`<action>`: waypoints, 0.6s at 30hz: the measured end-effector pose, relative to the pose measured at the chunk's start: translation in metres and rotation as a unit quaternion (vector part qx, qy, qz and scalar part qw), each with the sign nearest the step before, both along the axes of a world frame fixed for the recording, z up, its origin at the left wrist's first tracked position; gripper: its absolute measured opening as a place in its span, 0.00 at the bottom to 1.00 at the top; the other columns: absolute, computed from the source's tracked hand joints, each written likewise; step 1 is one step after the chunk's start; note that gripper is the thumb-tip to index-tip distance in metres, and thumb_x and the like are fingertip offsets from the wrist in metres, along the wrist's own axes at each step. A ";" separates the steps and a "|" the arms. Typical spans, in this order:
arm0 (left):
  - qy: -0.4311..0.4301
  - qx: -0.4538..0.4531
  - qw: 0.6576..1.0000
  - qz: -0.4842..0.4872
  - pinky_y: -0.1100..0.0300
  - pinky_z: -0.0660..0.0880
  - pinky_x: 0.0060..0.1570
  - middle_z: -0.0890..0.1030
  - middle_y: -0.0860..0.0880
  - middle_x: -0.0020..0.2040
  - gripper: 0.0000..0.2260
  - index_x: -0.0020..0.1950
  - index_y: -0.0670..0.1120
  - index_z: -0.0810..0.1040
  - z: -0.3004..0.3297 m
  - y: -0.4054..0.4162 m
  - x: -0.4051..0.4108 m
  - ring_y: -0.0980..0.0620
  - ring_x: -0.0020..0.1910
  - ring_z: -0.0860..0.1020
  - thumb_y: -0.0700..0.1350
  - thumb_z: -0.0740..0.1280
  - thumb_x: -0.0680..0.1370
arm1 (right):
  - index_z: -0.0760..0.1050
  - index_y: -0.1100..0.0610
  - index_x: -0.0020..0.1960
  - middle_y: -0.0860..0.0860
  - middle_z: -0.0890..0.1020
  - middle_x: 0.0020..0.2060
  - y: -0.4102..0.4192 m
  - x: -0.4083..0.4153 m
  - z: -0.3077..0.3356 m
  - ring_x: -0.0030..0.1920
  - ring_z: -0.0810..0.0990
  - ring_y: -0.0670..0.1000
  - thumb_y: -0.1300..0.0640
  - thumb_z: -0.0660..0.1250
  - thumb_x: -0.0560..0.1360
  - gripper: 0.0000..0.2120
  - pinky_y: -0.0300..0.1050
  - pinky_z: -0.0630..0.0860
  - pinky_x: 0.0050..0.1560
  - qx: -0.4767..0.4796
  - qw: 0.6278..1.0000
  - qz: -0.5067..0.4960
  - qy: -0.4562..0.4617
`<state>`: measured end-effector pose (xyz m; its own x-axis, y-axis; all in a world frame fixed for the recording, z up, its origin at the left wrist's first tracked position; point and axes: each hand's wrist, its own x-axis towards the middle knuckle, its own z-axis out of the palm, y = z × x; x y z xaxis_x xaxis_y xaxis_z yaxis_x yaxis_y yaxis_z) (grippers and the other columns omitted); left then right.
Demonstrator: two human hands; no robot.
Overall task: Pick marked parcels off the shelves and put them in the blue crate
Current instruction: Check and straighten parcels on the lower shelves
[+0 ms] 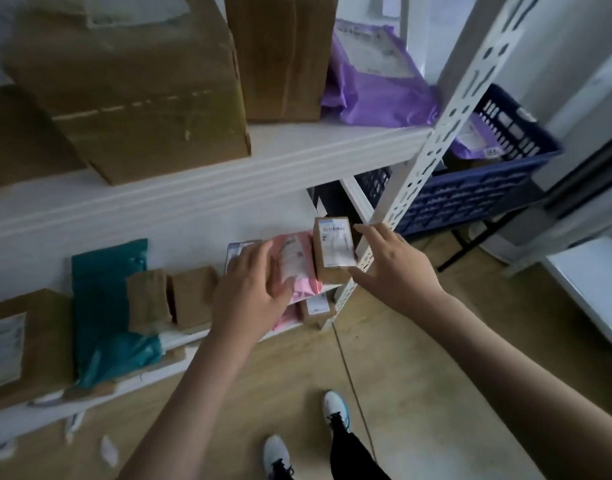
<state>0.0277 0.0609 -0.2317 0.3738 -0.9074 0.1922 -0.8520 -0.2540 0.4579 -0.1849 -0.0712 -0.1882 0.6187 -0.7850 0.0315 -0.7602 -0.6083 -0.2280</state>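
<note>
My right hand (392, 268) is spread wide, fingers straight and released, closing on the small brown labelled box (333, 252) that stands upright at the end of the lower shelf; my forefinger reaches past its upper right corner and my thumb sits under its lower right edge, so I judge I am about to take it rather than holding it yet; whether skin touches cardboard I cannot tell. My left hand (254, 289) lies with relaxed, straight fingers against the pink mailer (294, 259), just left of the box, steadying it; it grips nothing.

To do this well, I would keep the left fingers pressing the pink mailer back so it does not slide out with the box; I would close thumb and fingers across the box's narrow sides, not over the label, so the marking stays readable; I would draw it towards me before swinging right, since the white slotted upright (446, 133) stands just beyond my right fingers and would catch a corner.

The blue crate (477, 199) waits up and to the right of my right hand, behind that upright, with a purple bag (470, 143) already in it.
</note>
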 end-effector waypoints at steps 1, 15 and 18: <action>0.004 0.007 1.000 -0.002 0.48 0.77 0.55 0.76 0.47 0.67 0.29 0.73 0.46 0.71 -0.007 0.004 -0.005 0.44 0.64 0.77 0.59 0.66 0.75 | 0.62 0.49 0.75 0.48 0.72 0.67 0.003 -0.002 -0.005 0.61 0.76 0.52 0.43 0.69 0.75 0.32 0.45 0.76 0.45 0.006 1.000 -0.007 0.010; 0.043 0.085 0.995 0.040 0.55 0.75 0.38 0.76 0.52 0.65 0.24 0.70 0.51 0.70 -0.107 -0.011 -0.061 0.47 0.60 0.77 0.53 0.72 0.76 | 0.71 0.53 0.63 0.50 0.78 0.58 -0.040 -0.024 -0.135 0.55 0.78 0.55 0.43 0.64 0.77 0.20 0.47 0.72 0.44 0.140 0.987 -0.064 0.047; 0.064 0.083 0.993 0.060 0.58 0.73 0.39 0.77 0.51 0.65 0.25 0.71 0.48 0.71 -0.125 -0.036 -0.069 0.49 0.59 0.78 0.51 0.73 0.76 | 0.70 0.54 0.66 0.50 0.78 0.59 -0.055 -0.024 -0.150 0.57 0.78 0.55 0.45 0.66 0.76 0.22 0.46 0.72 0.45 0.160 0.984 -0.059 0.049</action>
